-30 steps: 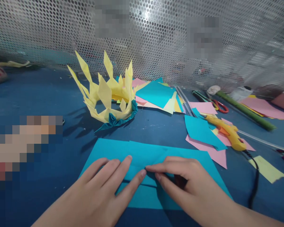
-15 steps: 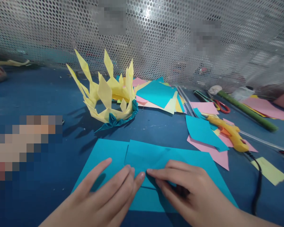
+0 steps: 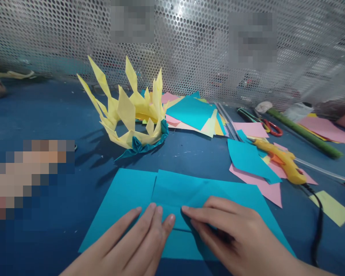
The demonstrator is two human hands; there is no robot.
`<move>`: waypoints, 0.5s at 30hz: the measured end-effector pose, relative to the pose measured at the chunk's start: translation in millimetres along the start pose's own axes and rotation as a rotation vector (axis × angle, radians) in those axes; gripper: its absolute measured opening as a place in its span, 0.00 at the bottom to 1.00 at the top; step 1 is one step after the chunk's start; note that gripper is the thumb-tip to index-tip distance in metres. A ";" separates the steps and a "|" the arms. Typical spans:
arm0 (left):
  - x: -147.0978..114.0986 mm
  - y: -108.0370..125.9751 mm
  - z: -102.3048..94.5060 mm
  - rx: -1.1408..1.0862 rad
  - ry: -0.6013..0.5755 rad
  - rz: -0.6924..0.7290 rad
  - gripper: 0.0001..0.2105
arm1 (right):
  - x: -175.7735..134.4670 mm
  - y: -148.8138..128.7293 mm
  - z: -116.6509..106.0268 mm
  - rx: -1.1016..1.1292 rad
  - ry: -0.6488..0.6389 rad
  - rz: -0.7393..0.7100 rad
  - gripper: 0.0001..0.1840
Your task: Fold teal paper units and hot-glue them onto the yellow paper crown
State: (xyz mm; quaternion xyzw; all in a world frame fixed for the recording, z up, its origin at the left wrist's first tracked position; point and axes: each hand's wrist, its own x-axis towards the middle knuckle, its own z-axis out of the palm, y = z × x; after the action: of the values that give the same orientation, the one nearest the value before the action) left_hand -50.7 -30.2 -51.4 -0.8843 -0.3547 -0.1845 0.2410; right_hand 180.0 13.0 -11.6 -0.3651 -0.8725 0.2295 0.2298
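Observation:
A teal paper sheet [image 3: 126,199] lies flat on the blue table [image 3: 46,115] right before me, with a smaller folded teal piece [image 3: 175,189] on top of it. My left hand [image 3: 132,243] presses its fingertips onto the folded piece from the left. From the right, my right hand [image 3: 232,234] presses down on the same piece, fingertips almost meeting the left ones. Behind the sheet stands a yellow spiky paper crown [image 3: 129,111] with a teal band at its base.
A pile of teal, pink and yellow papers [image 3: 192,115] lies behind. At the right are a yellow glue gun [image 3: 284,165] with a black cord, red-handled scissors [image 3: 271,128], a green stick [image 3: 304,134] and paper scraps. A perforated metal screen [image 3: 189,46] bounds the back.
Both hands have slid a little lower and nearer to me on the teal paper. The left fingers have drawn closer together. More of the large sheet shows at the left.

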 end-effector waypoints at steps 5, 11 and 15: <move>0.0 -0.1 -1.5 -0.014 -0.007 0.001 0.15 | 1.4 -0.6 -2.1 -0.001 0.005 0.011 0.12; 0.6 1.5 -3.4 -0.033 -0.016 -0.024 0.15 | 6.1 -0.2 -4.1 0.065 -0.012 0.025 0.11; 1.2 1.8 -2.9 -0.027 -0.023 -0.029 0.15 | 5.8 0.0 -4.5 0.068 -0.029 0.023 0.12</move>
State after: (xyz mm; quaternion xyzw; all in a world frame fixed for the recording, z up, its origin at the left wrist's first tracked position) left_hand -49.0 -32.3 -49.1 -0.8843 -0.3679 -0.1824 0.2223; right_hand 179.0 18.4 -6.6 -0.3636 -0.8632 0.2668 0.2269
